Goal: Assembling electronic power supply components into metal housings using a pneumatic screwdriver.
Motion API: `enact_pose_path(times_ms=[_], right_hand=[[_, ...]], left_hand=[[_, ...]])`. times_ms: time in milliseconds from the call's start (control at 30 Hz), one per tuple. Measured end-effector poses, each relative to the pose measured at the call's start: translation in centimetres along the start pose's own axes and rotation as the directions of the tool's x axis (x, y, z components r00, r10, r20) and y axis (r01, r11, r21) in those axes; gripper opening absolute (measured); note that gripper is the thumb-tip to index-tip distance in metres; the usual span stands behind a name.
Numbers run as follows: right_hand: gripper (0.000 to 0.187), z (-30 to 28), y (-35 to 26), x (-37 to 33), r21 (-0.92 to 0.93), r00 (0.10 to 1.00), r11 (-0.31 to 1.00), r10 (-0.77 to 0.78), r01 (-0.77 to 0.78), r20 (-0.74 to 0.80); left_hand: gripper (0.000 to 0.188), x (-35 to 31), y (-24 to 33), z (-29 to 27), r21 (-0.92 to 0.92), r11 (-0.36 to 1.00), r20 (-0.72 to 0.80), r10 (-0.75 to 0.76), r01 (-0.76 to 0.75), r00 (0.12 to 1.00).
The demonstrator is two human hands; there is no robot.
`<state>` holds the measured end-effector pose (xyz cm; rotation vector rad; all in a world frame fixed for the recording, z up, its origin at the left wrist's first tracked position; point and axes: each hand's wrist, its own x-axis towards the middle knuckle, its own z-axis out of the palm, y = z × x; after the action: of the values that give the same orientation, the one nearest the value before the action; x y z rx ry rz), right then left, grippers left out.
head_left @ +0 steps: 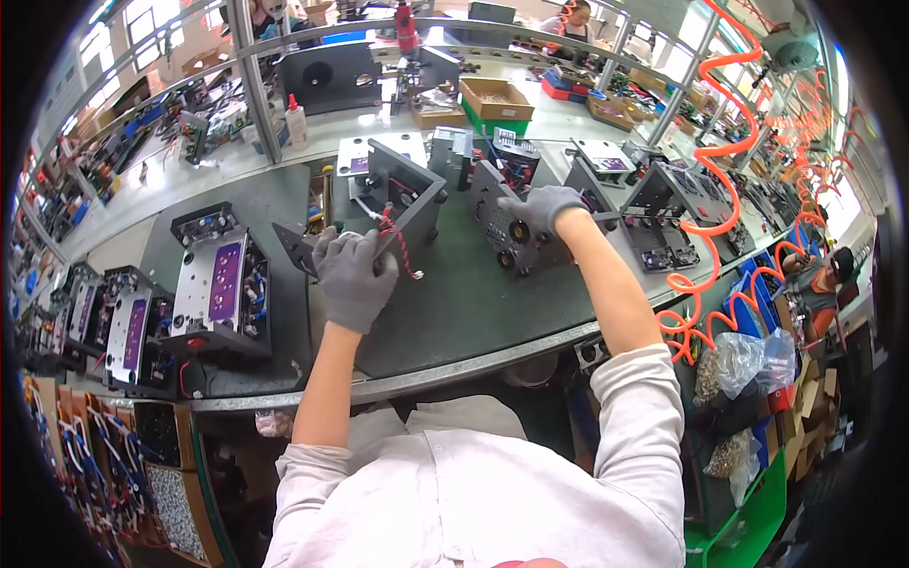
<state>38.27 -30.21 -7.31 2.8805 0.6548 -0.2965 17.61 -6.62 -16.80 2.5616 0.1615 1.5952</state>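
Note:
My left hand, in a grey glove, closes on the near edge of a dark metal housing tilted on the green-topped bench. A red-and-black twisted wire with a white plug hangs from that housing beside my fingers. A thin dark plate juts out left of the hand; whether the fingers touch it I cannot tell. My right hand, gloved alike, grips the upper edge of a second dark housing. Round black fittings and small holes show on its near face. Both sets of fingertips are partly hidden.
Finished-looking housings with purple boards line the left side. More open housings stand at right, near orange coiled air hoses. Behind are a cardboard box, a white bottle and metal posts. The bench's front edge runs before me.

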Motion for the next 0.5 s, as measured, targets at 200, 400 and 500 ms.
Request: enact_pose_path(times_ms=[200,400,500], right_hand=[[0.049,1.4,-0.2,-2.9,-0.083,0.639,0.96,-0.241,0.268,-0.73],[0.02,10.4,-1.4,-17.0,0.684,0.798,0.43,-0.181,0.59,-0.574],[0.022,19.2,2.0,-21.3,0.986,0.998,-0.167,0.062,-0.006,0.017]], left_hand=[[0.029,0.2,-0.8,-0.4,-0.058,0.997,-0.03,0.043,-0.045,0.999],[0.038,-0.2,-1.5,-2.2,-0.006,0.999,0.051,0.048,-0.048,0.998],[0.043,-0.4,-1.2,-4.2,-0.015,0.997,0.03,0.075,-0.075,0.997]])
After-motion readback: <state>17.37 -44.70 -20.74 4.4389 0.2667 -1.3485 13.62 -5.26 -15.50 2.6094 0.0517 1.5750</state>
